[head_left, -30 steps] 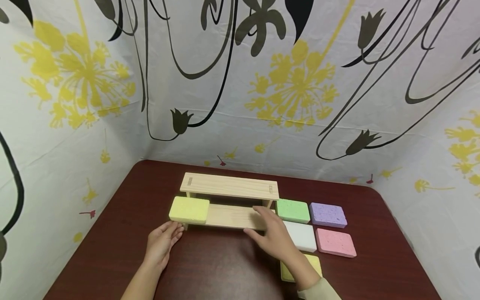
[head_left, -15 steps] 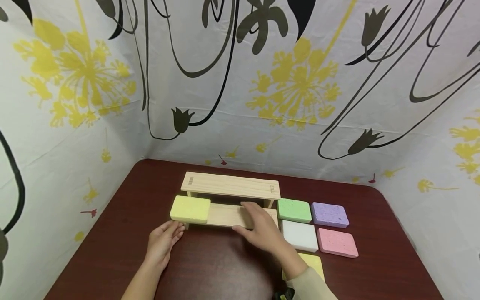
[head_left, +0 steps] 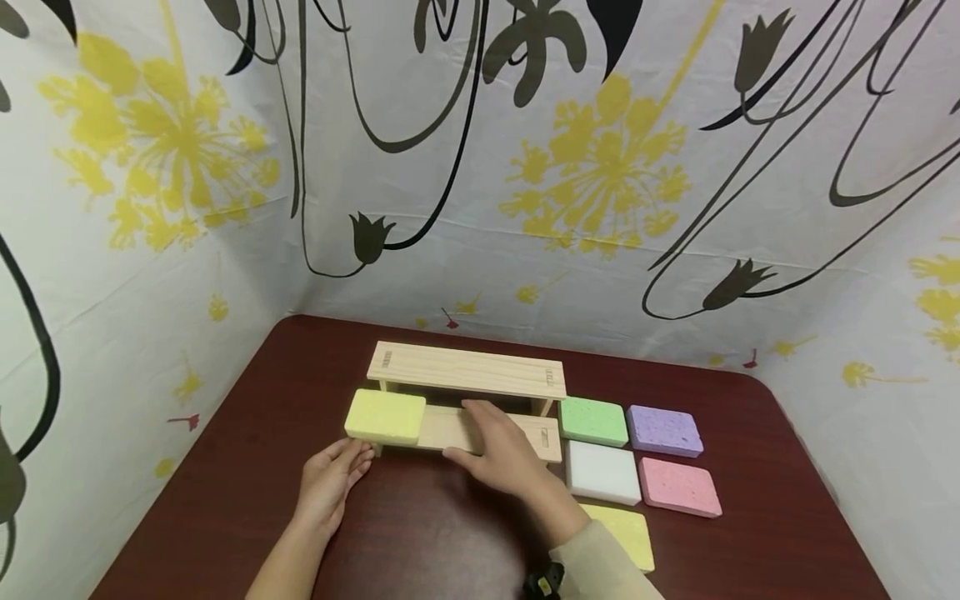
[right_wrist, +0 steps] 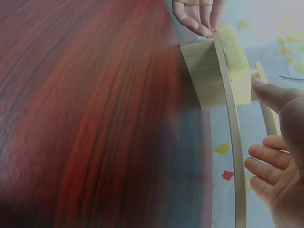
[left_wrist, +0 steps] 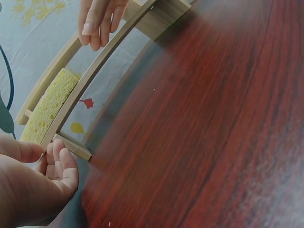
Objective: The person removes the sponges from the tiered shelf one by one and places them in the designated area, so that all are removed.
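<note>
A two-tier wooden shelf (head_left: 467, 369) stands on the dark red table, its lower board in front of and below the upper one. On the left end of the lower board lies a yellow sponge (head_left: 386, 416). My left hand (head_left: 327, 483) pinches the board's front left corner, beside the sponge; in the left wrist view, thumb and curled fingers meet at the board's end (left_wrist: 51, 133). Above the bare part of the lower board, right of the sponge, my right hand (head_left: 501, 454) hovers with fingers relaxed and spread, holding nothing. In the right wrist view its palm (right_wrist: 289, 156) faces the board.
Right of the shelf lie a green sponge (head_left: 592, 421), a purple sponge (head_left: 665, 431), a white sponge (head_left: 603, 472) and a pink sponge (head_left: 680, 487). A second yellow sponge (head_left: 626, 533) is partly behind the right forearm. Patterned cloth (head_left: 450, 183) surrounds the table (head_left: 420, 533).
My right hand has moved left along the lower board toward the yellow sponge, uncovering the board's right end. My left hand keeps its pinch on the corner. The head view has shifted slightly.
</note>
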A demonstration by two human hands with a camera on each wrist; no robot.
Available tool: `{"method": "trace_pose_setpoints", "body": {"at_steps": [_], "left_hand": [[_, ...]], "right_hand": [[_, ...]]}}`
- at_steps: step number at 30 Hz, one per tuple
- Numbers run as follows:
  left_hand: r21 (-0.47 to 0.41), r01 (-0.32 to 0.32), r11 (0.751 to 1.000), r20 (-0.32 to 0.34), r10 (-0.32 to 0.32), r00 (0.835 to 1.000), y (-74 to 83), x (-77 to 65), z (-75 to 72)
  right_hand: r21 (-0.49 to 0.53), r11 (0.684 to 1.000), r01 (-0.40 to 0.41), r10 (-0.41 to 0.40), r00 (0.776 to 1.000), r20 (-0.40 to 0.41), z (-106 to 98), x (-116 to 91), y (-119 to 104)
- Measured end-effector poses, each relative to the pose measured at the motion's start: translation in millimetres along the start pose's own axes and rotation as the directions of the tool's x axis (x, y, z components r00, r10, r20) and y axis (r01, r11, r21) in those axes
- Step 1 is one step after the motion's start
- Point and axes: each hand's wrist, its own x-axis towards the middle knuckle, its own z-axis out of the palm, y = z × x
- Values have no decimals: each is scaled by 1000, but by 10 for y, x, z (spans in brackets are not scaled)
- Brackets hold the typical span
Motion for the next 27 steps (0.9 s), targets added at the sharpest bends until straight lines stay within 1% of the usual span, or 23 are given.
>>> {"method": "trace_pose_setpoints", "body": {"at_steps": [7,17,27], "left_hand": [[3,4,1000,-16,-4,1000,0,8,32],[0,2,1000,-2,-2,1000,-9,11,-1],[-1,2,1000,-22,-2,1000,0,-2,14]], "right_hand": [[4,1000,-1,1,1000,27,63,64,-59],[-7,999,31,-31,998,53,172,245,-223],[-29,999,42,-40,997,68,274,362,-331]]}}
